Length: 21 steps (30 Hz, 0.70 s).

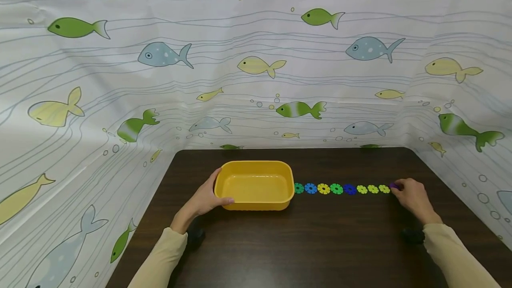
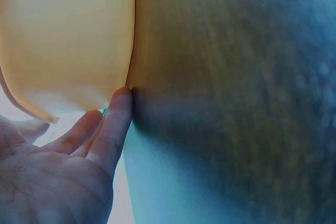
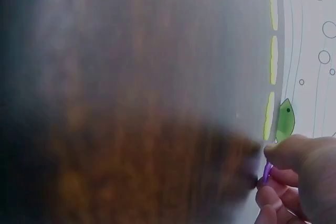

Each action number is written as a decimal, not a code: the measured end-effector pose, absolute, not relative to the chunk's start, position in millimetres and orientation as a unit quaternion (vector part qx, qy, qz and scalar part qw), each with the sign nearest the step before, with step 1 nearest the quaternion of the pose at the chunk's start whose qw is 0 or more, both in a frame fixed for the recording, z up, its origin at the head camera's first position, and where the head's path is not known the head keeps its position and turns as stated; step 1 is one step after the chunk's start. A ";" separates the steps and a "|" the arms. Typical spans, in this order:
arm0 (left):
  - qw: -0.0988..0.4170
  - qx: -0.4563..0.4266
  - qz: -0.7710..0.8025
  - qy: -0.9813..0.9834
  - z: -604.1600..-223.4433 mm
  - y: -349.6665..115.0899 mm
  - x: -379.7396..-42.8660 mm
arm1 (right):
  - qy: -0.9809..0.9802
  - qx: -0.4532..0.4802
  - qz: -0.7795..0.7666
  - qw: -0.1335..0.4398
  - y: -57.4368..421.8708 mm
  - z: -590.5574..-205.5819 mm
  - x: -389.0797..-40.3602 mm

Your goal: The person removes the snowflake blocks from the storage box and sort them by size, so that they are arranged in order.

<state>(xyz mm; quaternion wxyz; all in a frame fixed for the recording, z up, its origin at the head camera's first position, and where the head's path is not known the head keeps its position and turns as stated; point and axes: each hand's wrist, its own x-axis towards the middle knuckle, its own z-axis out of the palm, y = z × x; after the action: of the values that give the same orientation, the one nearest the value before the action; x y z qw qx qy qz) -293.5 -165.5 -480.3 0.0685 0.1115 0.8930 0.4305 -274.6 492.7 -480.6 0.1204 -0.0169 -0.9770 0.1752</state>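
Note:
My left hand [image 1: 206, 195] grips the left end of a yellow plastic tub [image 1: 256, 206], thumb at its front rim and fingers along its side. In the left wrist view, fingertips [image 2: 122, 100] touch the wall of the tub [image 2: 68, 35]. At the right end of a row of flower-shaped discs, my right hand [image 1: 414, 197] pinches a purple disc [image 3: 267, 171] between thumb and fingers. Mostly the hand covers this disc in the head view. Beside it lie small yellow discs [image 1: 384, 189], then a dark blue disc [image 1: 350, 189] and a green disc [image 1: 337, 189].
Further left in the row are a yellow-orange disc [image 1: 323, 189], a blue disc [image 1: 310, 188] and a dark green disc [image 1: 298, 188] close to the tub's right side. The dark wooden table [image 1: 304, 243] is bordered by a fish-patterned sheet [image 1: 256, 88] at the back and sides.

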 end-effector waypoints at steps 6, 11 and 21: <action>0.070 0.117 0.436 0.889 -479.0 -165.8 -294.7 | -0.977 -0.013 0.172 0.122 497.5 -479.7 -275.1; 0.071 0.117 0.442 0.886 -477.4 -166.0 -295.7 | -0.977 -0.008 0.167 0.129 497.8 -479.1 -276.7; 0.078 0.107 0.441 0.888 -478.1 -164.8 -293.6 | -0.979 -0.020 0.173 0.110 495.3 -481.1 -272.2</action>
<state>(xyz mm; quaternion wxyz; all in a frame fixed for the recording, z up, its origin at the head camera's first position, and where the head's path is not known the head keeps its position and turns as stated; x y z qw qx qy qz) -293.6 -164.8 -478.1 0.0777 0.1072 0.8877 0.4409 -272.2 495.3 -481.1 0.1098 -0.0200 -0.9786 0.1728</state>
